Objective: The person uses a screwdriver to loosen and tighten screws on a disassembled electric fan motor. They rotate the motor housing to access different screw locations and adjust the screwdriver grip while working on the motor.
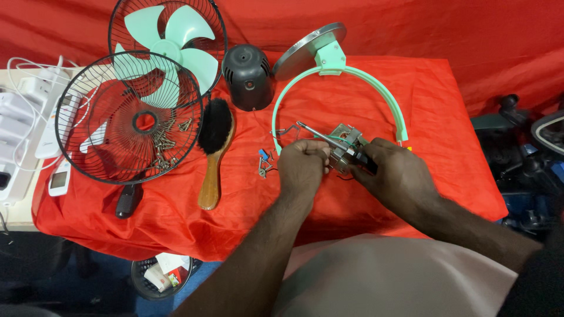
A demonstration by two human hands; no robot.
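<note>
Fingers (322, 154) of both hands clasp the fan motor (348, 147) between them.

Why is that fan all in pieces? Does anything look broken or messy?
Nothing looks broken. The fan is taken apart: the front grille lies flat with loose screws piled inside, the green blades sit behind, the dark motor cover stands alone. The left hand and right hand hold the small motor.

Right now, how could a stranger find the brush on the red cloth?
Start from the black wire fan guard lying at the left of the red cloth. Just to its right lies the brush. It alone has a wooden handle and black bristles.
</note>
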